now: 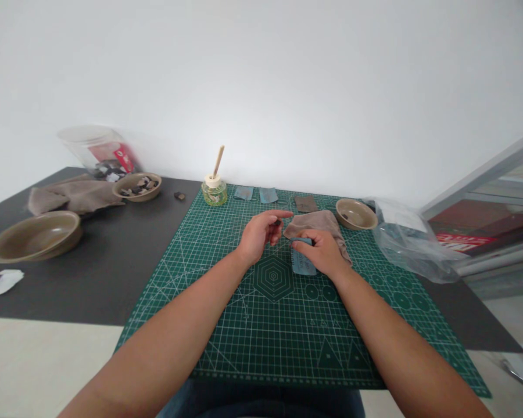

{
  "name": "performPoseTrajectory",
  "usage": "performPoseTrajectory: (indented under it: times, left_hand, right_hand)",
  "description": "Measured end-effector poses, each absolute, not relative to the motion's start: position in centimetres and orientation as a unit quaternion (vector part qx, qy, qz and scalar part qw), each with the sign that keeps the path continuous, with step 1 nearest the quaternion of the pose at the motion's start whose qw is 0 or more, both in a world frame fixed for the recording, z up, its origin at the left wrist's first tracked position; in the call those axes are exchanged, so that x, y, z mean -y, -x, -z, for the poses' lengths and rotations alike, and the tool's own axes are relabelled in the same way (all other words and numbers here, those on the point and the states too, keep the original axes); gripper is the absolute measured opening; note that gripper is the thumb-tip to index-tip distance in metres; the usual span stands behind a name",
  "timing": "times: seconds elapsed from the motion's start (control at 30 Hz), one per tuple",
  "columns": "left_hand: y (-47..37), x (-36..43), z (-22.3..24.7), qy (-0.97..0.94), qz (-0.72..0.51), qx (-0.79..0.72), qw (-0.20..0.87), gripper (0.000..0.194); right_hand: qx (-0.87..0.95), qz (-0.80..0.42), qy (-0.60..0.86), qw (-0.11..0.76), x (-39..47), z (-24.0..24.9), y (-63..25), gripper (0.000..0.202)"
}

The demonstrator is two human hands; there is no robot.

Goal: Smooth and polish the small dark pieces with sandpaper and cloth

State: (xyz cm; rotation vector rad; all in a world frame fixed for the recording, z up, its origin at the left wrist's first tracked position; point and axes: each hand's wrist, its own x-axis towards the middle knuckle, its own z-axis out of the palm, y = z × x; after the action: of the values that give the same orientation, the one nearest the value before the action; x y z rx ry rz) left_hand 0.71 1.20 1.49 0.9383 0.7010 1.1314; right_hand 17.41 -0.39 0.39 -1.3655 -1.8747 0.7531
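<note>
My left hand (261, 233) is over the middle of the cutting mat, its index finger stretched toward the right. A small dark piece (278, 222) is pinched in its fingers, mostly hidden. Close beside it, my right hand (321, 251) grips a blue-grey sheet with faint print, which looks like sandpaper (304, 264); the sheet hangs down below the thumb. Under and behind the right hand lies a crumpled brown cloth (331, 222). Farther back on the mat are two blue sandpaper pieces (244, 193) and a brown square piece (305, 204).
A green cutting mat (226, 348) covers the dark table. A reed bottle (214, 191) stands at its back left corner. On the right are a bowl (356, 215) and a plastic bag (414, 249). To the left are a bowl of chips (138, 197), a larger bowl (63, 229), cloth (78, 195) and a clear tub (81, 141).
</note>
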Motion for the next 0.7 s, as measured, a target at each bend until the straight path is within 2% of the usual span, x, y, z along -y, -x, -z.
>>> performPoseTrajectory:
  times: [0.2,0.4,0.7]
  left_hand:
    - [-1.0,-1.2,-1.4,-0.434,-0.504,-0.329,0.671,0.038]
    - [-1.3,-1.4,-0.9,-0.478,-0.514,-0.327,0.633,0.055]
    - [-1.2,-2.2,-0.2,-0.56,-0.513,-0.398,0.514,0.052]
  right_hand:
    - [0.717,-0.304,0.527,0.341,0.4,-0.5,-17.4,0.022]
    - [0.722,-0.291,0.526,0.343,0.5,-0.5,-17.4,0.022]
    - [0.72,-0.293,0.529,0.339,0.4,-0.5,-17.4,0.024]
